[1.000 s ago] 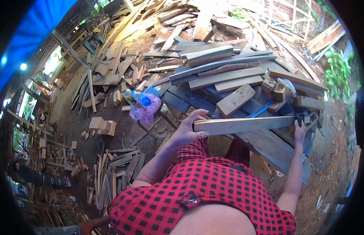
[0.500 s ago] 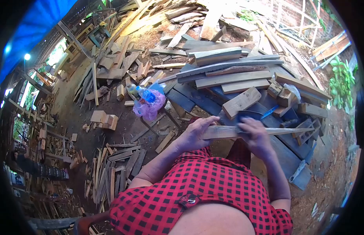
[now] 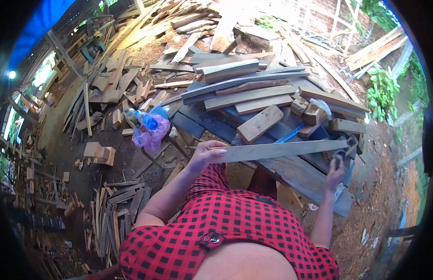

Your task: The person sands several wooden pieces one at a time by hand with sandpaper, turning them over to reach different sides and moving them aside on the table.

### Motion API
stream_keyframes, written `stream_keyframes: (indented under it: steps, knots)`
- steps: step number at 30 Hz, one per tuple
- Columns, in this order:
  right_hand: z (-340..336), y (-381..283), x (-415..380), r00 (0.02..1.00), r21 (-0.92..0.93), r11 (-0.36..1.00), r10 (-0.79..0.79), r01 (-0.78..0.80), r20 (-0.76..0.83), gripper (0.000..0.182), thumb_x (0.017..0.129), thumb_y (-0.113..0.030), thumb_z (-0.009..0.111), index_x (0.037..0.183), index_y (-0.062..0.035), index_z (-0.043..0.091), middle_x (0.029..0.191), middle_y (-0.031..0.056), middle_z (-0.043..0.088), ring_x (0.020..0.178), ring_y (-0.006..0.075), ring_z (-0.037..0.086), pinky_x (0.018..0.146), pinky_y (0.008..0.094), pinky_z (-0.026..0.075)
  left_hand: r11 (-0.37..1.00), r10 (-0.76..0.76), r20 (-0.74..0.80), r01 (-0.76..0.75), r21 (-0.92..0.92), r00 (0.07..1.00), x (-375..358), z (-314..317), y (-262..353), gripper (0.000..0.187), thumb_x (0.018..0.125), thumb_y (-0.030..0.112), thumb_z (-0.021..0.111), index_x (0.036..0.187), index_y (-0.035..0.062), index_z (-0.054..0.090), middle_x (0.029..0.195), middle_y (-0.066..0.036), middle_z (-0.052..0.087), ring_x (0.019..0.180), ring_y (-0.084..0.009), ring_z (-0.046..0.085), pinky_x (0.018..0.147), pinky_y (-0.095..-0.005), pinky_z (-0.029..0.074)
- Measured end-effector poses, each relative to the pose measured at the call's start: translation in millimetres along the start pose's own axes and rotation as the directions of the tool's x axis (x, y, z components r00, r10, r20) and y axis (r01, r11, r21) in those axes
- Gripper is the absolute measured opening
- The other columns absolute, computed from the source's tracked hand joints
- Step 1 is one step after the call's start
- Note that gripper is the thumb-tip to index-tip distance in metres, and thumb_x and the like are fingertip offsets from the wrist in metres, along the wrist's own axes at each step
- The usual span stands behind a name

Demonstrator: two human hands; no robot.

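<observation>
A long, flat wooden slat [image 3: 277,150] spans my lap and the edge of the dark workbench [image 3: 300,175]. My left hand [image 3: 206,156] is closed on its left end, the thumb lying on the face. Close to the slat's right end, my right hand [image 3: 335,173] has its fingers closed around a dark, thin sheet [image 3: 337,154] that looks like sandpaper. The sheet is small and partly hidden by the fingers. Behind the slat, a thick wooden block [image 3: 260,124] and a bright blue strip [image 3: 289,134] lie on the bench.
Stacked boards [image 3: 249,88] cover the bench's far side, with short blocks [image 3: 312,113] at the right. Left of the bench are a pink plastic bag [image 3: 152,135] and a blue-tinted bottle [image 3: 146,120]. Scrap wood [image 3: 128,205] litters the ground at the left.
My right hand has moved rightward along the slat to its far end. The slat's broad face now shows more fully. My view has shifted to the right.
</observation>
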State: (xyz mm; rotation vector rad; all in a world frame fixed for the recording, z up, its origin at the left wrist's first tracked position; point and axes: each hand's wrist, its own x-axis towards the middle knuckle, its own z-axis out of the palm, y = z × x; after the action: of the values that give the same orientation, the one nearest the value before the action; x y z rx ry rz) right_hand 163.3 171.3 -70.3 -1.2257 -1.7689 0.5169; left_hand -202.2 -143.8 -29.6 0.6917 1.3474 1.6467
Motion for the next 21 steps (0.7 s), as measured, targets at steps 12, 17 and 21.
stream_keyframes:
  steps: [12, 17, 21]
  knots:
    - [63.8, 0.1, -98.0, 0.89, -0.313, 0.851, -0.32, 0.421, 0.326, 0.043, 0.075, -0.015, 0.068, 0.117, -0.0093, 0.062, 0.133, 0.0098, 0.053, 0.125, 0.0299, 0.046, 0.107, 0.0486, 0.029, 0.961, 0.196, -0.153, -0.221, -0.169, 0.969, 68.5, -65.1, 38.0, 0.027, 0.084, 0.023, 0.063, 0.102, 0.0017, 0.06, 0.078, -0.009, 0.064, 0.055, -0.0175, 0.062, 0.045, -0.0251, 0.049]
    - [65.8, 2.2, -101.7, 0.904, -0.343, 0.848, -0.315, 0.404, 0.288, 0.043, 0.075, -0.019, 0.068, 0.117, -0.0096, 0.063, 0.133, 0.0095, 0.053, 0.125, 0.0296, 0.047, 0.107, 0.0491, 0.03, 0.977, 0.141, -0.266, -0.178, -0.119, 0.954, 124.2, -77.4, 35.9, 0.022, 0.087, 0.024, 0.061, 0.096, 0.0046, 0.061, 0.075, -0.008, 0.063, 0.051, -0.017, 0.06, 0.04, -0.0244, 0.047]
    - [67.3, 6.0, -102.1, 0.901, -0.364, 0.834, -0.323, 0.415, 0.289, 0.043, 0.076, -0.021, 0.067, 0.117, -0.0102, 0.063, 0.133, 0.0083, 0.053, 0.125, 0.028, 0.047, 0.107, 0.0489, 0.03, 0.978, 0.181, -0.278, -0.203, -0.055, 0.944, 164.2, -90.9, 20.5, 0.019, 0.085, 0.026, 0.065, 0.09, 0.0069, 0.062, 0.067, -0.006, 0.062, 0.046, -0.0162, 0.059, 0.036, -0.024, 0.046]
